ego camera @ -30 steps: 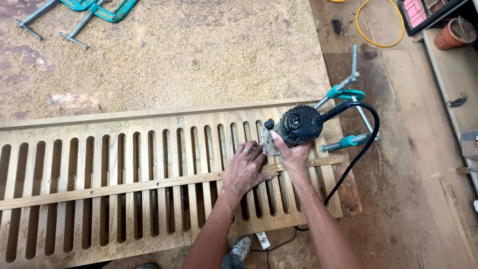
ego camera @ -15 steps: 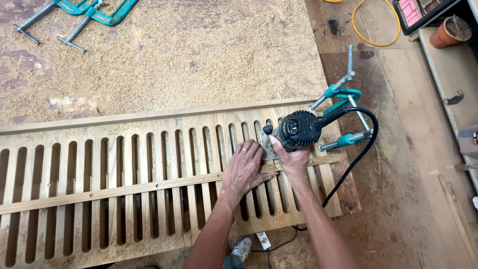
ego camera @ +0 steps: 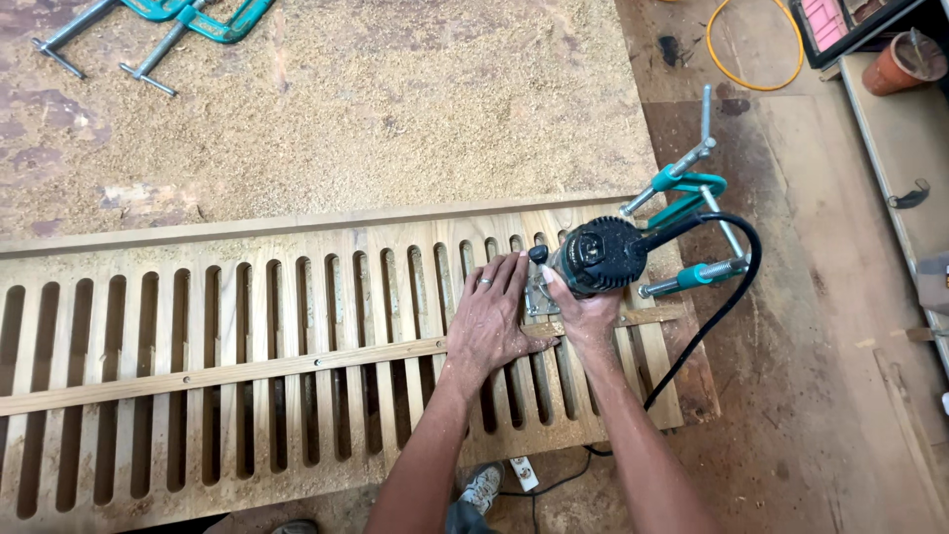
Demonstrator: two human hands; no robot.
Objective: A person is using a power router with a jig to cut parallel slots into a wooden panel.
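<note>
Router (ego camera: 598, 257) sits on the slotted panel (ego camera: 247, 346), near its right end, beside the teal clamps (ego camera: 692, 198). My right hand (ego camera: 585, 311) wraps its body; my left hand (ego camera: 489, 321) lies spread flat on the slats, touching its base. It looks heavy and rigid, best gripped low around the body.

Sawdust (ego camera: 395, 109) covers the workbench beyond the far edge of the slotted work, and two teal clamps (ego camera: 168, 25) lie loose at its far left corner. Off the bench's right edge, a yellow cord (ego camera: 756, 59) loops on the brown floor (ego camera: 820, 396). A terracotta pot (ego camera: 905, 59) stands on a pale board (ego camera: 905, 148) at the far right.
</note>
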